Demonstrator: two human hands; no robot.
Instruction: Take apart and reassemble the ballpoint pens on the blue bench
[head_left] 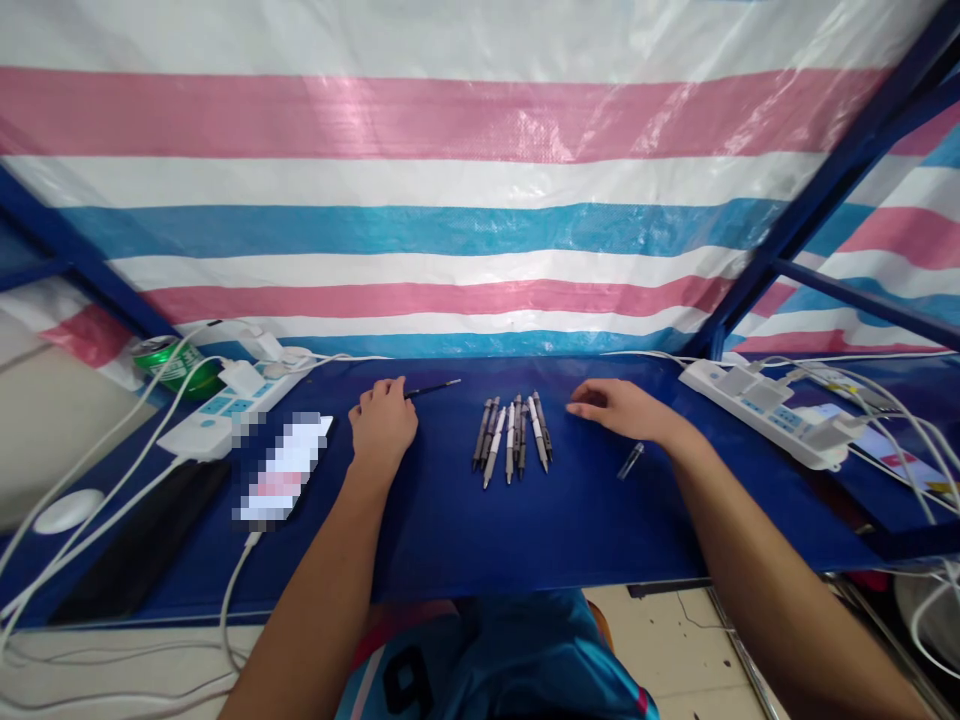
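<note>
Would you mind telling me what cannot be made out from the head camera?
Head view:
The smartphone: pixelated blur hides its screen.
The thin black rod in the left hand: curled fingers hide its held end.
The small clear plastic tube: too small to show its contents.
The green drink can: white cables hide part of its label.
The flat screen device at right: cables cross its display.
</note>
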